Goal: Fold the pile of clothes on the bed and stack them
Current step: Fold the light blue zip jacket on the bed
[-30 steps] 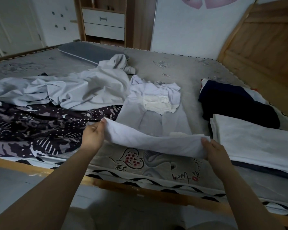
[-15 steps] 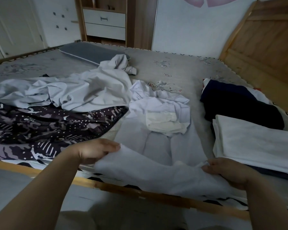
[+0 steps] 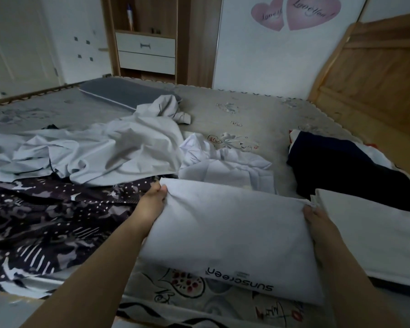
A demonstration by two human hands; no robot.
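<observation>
With left hand (image 3: 152,201) and right hand (image 3: 316,217) each pinching a far corner of the white garment (image 3: 225,235) on the bed (image 3: 258,119), lay folded half flat, align edges, smooth creases before stacking.

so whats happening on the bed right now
A person is folding clothes on the bed. Both hands have a grip on a white garment printed with "sunscreen": the left hand pinches its far left corner and the right hand its far right corner, with the near half doubled up over the rest. To the right lies a folded white piece on a dark navy one. To the left, a crumpled pale sheet and a dark patterned cloth are unfolded.
</observation>
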